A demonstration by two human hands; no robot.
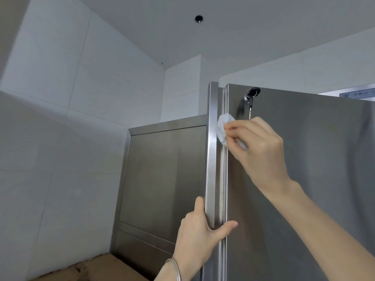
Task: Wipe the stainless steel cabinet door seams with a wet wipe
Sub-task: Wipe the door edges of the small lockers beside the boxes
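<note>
A tall stainless steel cabinet door fills the right side, its vertical seam running beside an opened door's edge. My right hand pinches a white wet wipe and presses it against the seam near the top. Lower down, my left hand grips the opened door's edge, fingers behind it and thumb across the front. A bracelet sits on that wrist.
A key on a ring hangs from the lock near the door's top. A lower steel cabinet stands behind on the left against white tiled walls. Brown cardboard lies at the bottom left.
</note>
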